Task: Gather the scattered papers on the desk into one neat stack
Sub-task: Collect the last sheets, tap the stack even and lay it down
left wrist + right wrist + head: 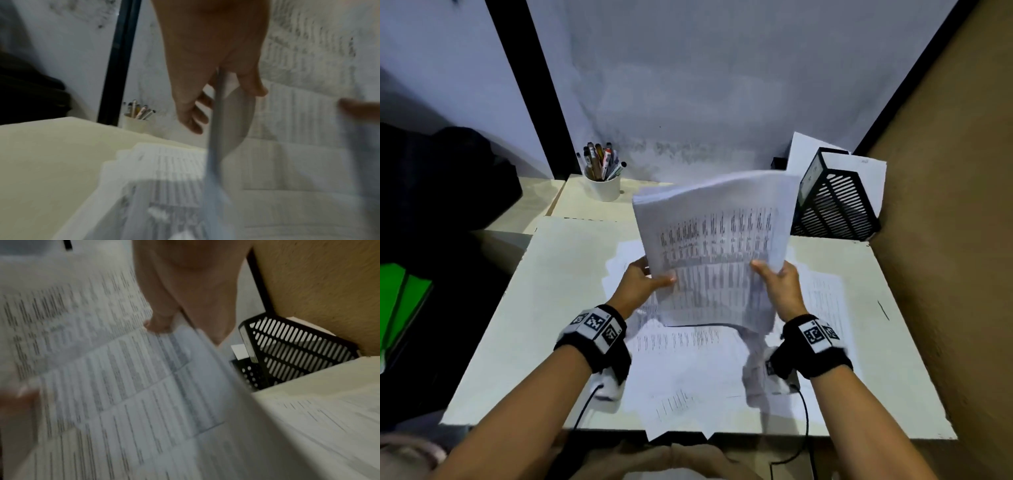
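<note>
A sheaf of printed papers (714, 246) stands upright above the desk, held at both side edges. My left hand (643, 284) pinches its left edge, thumb on the front; in the left wrist view the left hand (216, 73) has the sheaf's edge (216, 129) between thumb and fingers. My right hand (779, 281) grips the right edge; in the right wrist view the right hand (185, 296) has its thumb on the printed papers (113, 369). More loose printed sheets (688, 359) lie spread on the white desk (544, 308) under the sheaf, some overhanging the front edge.
A white cup of pens (602, 181) stands at the back left. At the back right a black slatted file holder (832, 202) stands with white sheets behind it. A brown wall (945, 240) borders the desk's right side. Dark bags and green folders (400, 301) lie left of the desk.
</note>
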